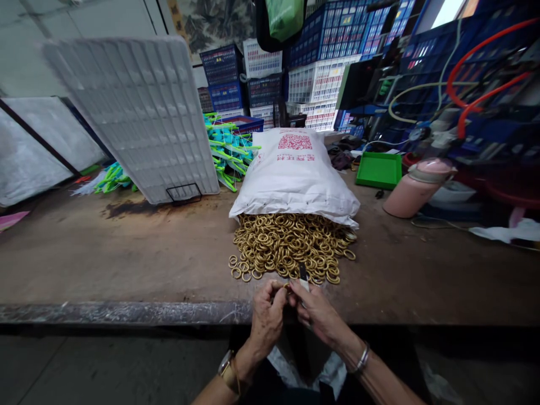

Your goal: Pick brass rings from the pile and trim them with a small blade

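Observation:
A heap of small brass rings [291, 244] spills from the open mouth of a white sack [295, 171] lying on the brown workbench [126, 253]. Both hands meet at the bench's front edge, just below the heap. My left hand [266, 320] is closed, pinching a brass ring [286, 286] at its fingertips. My right hand [317, 310] is closed around a small dark-tipped tool [303, 274] that points up toward the ring. A watch sits on my left wrist, a bracelet on my right.
A white grid tray [139, 112] leans upright at the back left, with green and blue plastic parts [230, 149] behind it. A green tray [378, 170] and a pink flask [415, 188] lie at right. Stacked blue and white crates [320, 73] and red hoses fill the back.

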`<move>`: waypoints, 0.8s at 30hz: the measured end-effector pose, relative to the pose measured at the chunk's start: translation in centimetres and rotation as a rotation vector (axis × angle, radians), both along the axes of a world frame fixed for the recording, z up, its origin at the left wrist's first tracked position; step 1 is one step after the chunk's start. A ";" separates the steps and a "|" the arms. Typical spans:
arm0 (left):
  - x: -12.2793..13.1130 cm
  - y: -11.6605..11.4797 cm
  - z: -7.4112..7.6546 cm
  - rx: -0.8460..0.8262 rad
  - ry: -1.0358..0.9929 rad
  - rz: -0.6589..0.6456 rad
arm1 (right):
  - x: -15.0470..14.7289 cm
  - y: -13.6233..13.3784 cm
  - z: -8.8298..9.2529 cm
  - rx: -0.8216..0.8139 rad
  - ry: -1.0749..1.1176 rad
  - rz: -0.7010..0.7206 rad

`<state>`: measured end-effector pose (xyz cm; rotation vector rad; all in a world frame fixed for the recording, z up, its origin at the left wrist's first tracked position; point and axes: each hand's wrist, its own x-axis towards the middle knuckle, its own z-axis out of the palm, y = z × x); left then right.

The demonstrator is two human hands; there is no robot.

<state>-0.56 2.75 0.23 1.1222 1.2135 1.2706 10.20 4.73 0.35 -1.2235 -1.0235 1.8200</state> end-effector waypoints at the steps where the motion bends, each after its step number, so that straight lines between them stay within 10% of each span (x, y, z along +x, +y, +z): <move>1: 0.0 0.0 -0.1 -0.025 -0.016 -0.009 | 0.0 0.1 -0.1 0.014 -0.016 -0.006; 24: -1.1 -0.5 -0.1 -0.238 -0.381 -0.128 | 0.3 1.2 -0.9 0.422 -0.517 0.024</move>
